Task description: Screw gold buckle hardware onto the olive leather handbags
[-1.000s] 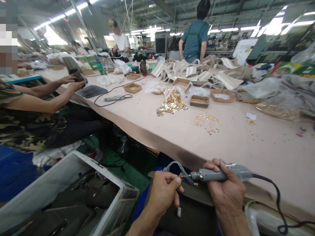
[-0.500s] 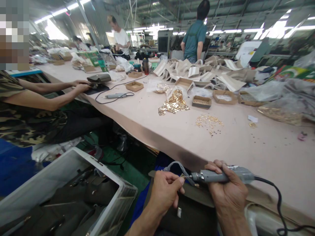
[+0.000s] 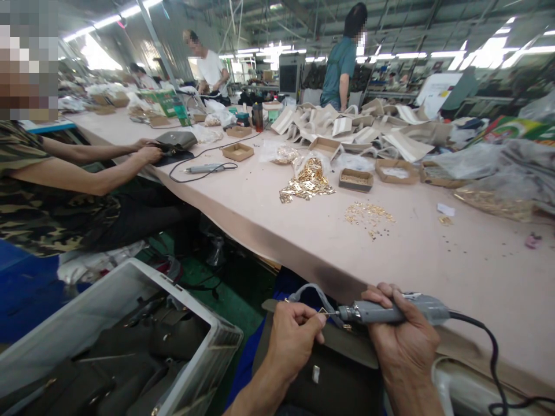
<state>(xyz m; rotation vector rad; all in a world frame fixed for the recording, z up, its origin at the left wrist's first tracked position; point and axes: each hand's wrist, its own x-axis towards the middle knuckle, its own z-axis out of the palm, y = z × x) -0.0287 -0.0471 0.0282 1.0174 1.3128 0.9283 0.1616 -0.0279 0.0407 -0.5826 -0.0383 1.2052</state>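
Observation:
My right hand [image 3: 405, 335] is wrapped round a grey corded electric screwdriver [image 3: 429, 309], held level with its tip pointing left. My left hand [image 3: 292, 341] is closed in a pinch on a small gold fitting [image 3: 323, 311] right at the tool's tip. Both hands hover over a dark olive bag [image 3: 342, 375] on my lap, just below the near edge of the long pink table [image 3: 433, 254]. A grey strap loop [image 3: 314, 292] rises behind my left hand.
Heaps of gold hardware [image 3: 307, 180] and small screws [image 3: 368, 214] lie mid-table among cardboard trays [image 3: 355, 179]. A white crate [image 3: 130, 346] of dark bags stands at my left. A person in camouflage [image 3: 65, 185] handles a bag [image 3: 176, 140] there; a second screwdriver [image 3: 203, 169] lies nearby.
My hands have barely moved. The person at the left has laid the dark bag down on the table and keeps both hands on it.

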